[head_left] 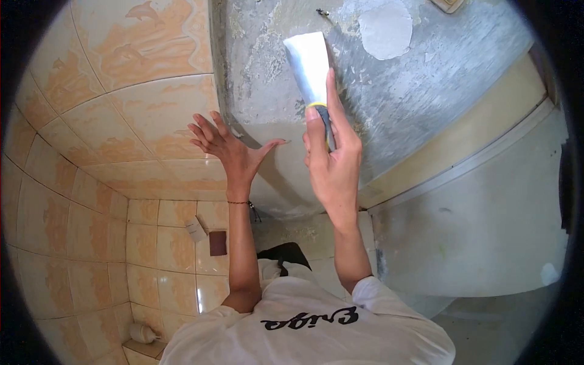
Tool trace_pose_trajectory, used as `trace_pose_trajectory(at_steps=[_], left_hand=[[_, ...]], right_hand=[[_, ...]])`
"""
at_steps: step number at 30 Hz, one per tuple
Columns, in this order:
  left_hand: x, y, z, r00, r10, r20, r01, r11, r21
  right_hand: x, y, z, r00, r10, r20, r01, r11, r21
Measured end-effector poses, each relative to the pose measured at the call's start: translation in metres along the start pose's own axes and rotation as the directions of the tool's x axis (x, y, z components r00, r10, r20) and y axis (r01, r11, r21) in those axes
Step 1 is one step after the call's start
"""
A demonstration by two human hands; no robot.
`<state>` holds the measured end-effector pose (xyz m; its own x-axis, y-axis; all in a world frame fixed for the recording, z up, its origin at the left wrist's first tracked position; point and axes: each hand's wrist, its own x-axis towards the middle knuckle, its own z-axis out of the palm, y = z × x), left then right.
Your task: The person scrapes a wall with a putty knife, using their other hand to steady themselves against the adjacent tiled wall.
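Note:
My right hand (pixel 336 155) is wrapped round the handle of a putty knife (pixel 309 67), its index finger stretched along the blade's edge. The wide metal blade points up and away, overlapping the rough grey cement surface (pixel 261 67) in this view. To the left, my left hand (pixel 228 146) is raised with fingers spread and thumb out, holding nothing. It is nearest the edge where the tiled wall (pixel 146 121) meets the grey surface. A round whitish patch (pixel 386 30) shows on the cement to the right of the blade.
A dark brown square piece (pixel 218 243) and a light grey card-like piece (pixel 196 229) lie on the tiles at lower left. A whitish container (pixel 142 333) sits in the bottom left corner. A pale door-like panel (pixel 468 213) stands at right. A small tan object (pixel 449 5) shows at the top.

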<state>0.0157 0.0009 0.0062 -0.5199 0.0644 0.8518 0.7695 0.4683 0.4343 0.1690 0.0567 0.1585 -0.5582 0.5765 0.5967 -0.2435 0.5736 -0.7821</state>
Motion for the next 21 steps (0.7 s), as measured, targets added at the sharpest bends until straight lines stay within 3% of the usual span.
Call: trace_pose_trajectory(at_steps=[3,5,8,12,21], left_hand=[[0.001,0.001,0.002,0.999,-0.045,0.023,0.045,0.999,0.000],[0.001,-0.001,0.004,1.000,-0.025,0.005,0.025,1.000,0.004],[0.002,-0.001,0.002,1.000,-0.006,-0.003,0.006,1.000,-0.008],[0.002,-0.001,0.003,1.000,-0.017,0.001,0.017,1.000,0.018],[0.002,-0.001,0.003,1.000,0.013,-0.021,-0.012,1.000,0.012]], right_hand=[[0.004,0.002,0.003,1.000,-0.003,0.000,0.003,1.000,-0.031],[0.005,0.001,0.008,0.992,-0.126,-0.023,0.123,0.987,-0.105],[-0.003,-0.008,0.002,1.000,-0.003,-0.002,0.003,0.998,-0.070],[-0.002,-0.004,0.007,1.000,0.000,-0.003,0.000,0.996,-0.089],[0.003,0.020,0.005,1.000,-0.027,0.004,0.027,0.997,0.074]])
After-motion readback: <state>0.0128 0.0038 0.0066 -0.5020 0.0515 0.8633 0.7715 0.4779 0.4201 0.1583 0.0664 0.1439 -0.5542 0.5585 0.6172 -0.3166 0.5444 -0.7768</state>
